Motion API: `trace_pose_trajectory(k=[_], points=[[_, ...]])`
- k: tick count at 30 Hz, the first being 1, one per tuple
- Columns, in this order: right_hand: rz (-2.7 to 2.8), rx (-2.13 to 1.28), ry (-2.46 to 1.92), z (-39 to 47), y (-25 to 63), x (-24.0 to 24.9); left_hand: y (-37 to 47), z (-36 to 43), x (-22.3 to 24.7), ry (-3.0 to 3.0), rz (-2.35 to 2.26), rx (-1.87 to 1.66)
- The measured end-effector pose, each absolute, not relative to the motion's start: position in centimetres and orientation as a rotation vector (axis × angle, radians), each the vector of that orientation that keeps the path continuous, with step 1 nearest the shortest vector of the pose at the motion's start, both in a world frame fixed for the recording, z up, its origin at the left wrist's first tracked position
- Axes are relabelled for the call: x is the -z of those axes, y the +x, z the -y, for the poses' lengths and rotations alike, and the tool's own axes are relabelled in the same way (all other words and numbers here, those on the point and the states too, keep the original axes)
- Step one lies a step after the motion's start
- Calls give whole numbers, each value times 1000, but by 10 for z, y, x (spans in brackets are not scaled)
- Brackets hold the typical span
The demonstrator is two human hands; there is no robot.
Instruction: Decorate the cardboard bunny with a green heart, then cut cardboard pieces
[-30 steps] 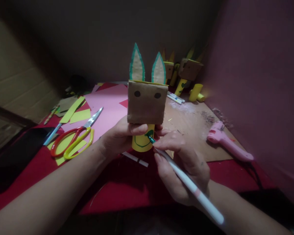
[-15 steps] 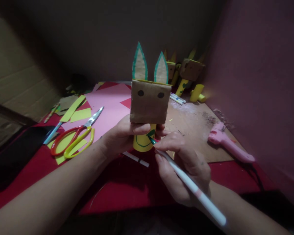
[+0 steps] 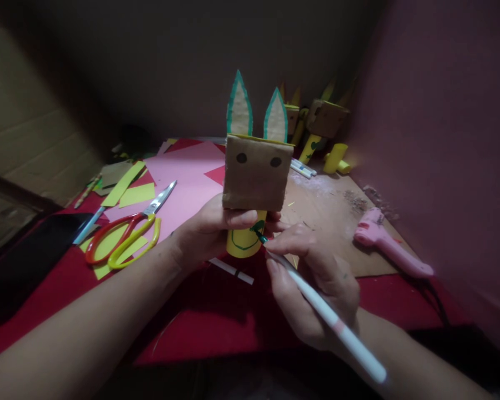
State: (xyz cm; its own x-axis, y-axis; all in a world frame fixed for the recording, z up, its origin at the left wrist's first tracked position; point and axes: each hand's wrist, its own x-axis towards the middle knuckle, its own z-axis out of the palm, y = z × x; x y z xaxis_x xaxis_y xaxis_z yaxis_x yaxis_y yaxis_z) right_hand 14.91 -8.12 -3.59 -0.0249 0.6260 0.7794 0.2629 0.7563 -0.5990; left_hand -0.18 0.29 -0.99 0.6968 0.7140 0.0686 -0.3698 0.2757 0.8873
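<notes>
Upright in the middle is a cardboard animal figure (image 3: 256, 175) with two dark round eyes and two pale pointed ears edged in teal. Its body is a yellow paper tube (image 3: 244, 244) bearing a green curved line and a filled green shape. My left hand (image 3: 219, 219) is closed round the tube just below the head, its far fingers partly hidden behind. In my right hand (image 3: 312, 278) a white marker (image 3: 337, 325) is pinched near its green tip, which touches or nearly touches the green shape on the tube.
Scissors (image 3: 133, 233) with red and yellow handles lie on yellow and pink paper (image 3: 187, 172) at the left. A pink glue gun (image 3: 387, 241) rests at right by a cardboard sheet (image 3: 329, 222). Similar figures (image 3: 325, 119) and markers (image 3: 303, 168) are behind. A dark object (image 3: 29, 261) sits far left.
The marker tip has shifted slightly right and down on the tube, along with my right hand. The figure has moved a touch to the right in my left hand.
</notes>
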Motion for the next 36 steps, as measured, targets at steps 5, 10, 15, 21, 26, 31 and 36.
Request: trace_pose_trajectory(k=[5, 10, 15, 21, 26, 31, 36], points=[[1623, -309, -675, 81, 148, 36, 0, -3, 10, 1033, -340, -750], [1613, -340, -707, 82, 150, 35, 0, -2, 11, 1050, -373, -761], [1622, -328, -682, 81, 150, 35, -1, -4, 13, 1075, -376, -757], [1631, -292, -689, 79, 148, 36, -1, -3, 12, 1073, -373, -763], [1646, -278, -677, 79, 148, 35, -1, -3, 12, 1069, -367, -761], [1619, -335, -697, 81, 148, 35, -1, -4, 13, 1088, -368, -761], [1627, -328, -672, 81, 149, 37, -1, -4, 12, 1084, -375, -765]])
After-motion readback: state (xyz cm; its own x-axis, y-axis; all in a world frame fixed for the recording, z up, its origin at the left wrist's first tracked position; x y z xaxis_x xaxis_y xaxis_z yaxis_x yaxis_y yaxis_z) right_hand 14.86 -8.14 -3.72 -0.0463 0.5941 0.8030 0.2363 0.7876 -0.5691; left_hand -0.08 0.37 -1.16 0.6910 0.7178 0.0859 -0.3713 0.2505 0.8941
